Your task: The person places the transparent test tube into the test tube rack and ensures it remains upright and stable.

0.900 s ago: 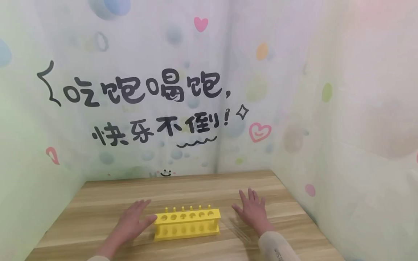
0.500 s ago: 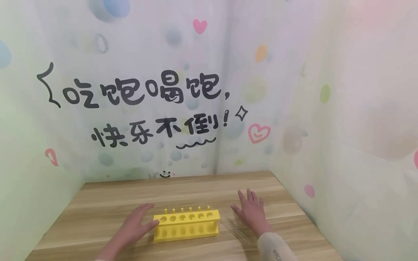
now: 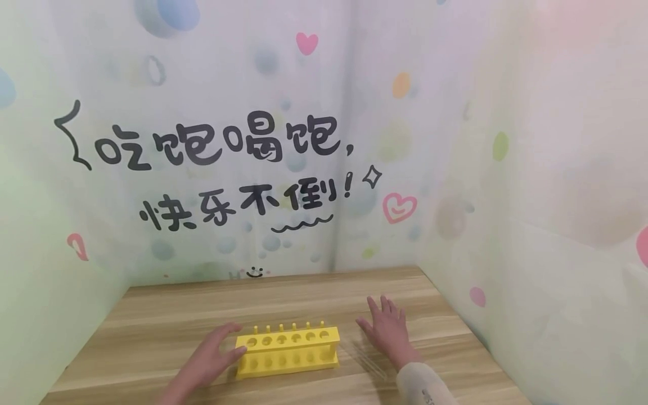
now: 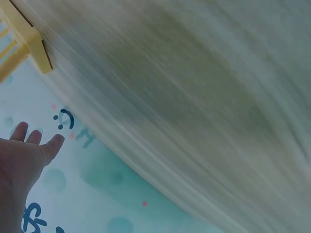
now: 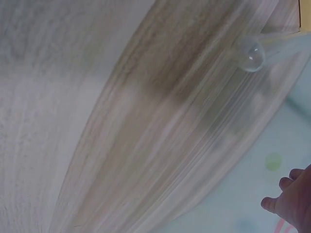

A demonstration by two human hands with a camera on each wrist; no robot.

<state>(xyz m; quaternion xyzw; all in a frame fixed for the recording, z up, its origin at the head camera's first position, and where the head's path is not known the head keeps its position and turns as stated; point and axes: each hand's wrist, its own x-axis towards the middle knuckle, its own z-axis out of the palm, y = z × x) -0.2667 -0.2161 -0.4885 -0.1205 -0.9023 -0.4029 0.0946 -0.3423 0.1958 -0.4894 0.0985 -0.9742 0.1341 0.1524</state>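
Observation:
A yellow test tube rack stands on the wooden table, with one row of round holes and a row of short pegs behind them. My left hand is at the rack's left end; the thumb overlaps its edge in the head view and the fingers reach along behind. In the left wrist view this hand has its fingers extended, below the rack's corner. To the right of the rack lie clear test tubes; a rounded tube end shows in the right wrist view. Beside them my right hand has its fingers spread, holding nothing.
The wood-grain table ends at a printed backdrop with black lettering and hearts. Curtain-like walls close in the left side and the right side.
My left hand has shifted slightly lower, its fingers drawn closer to the rack's left end. The right hand stays nearly where it was, and the head view has tilted a little.

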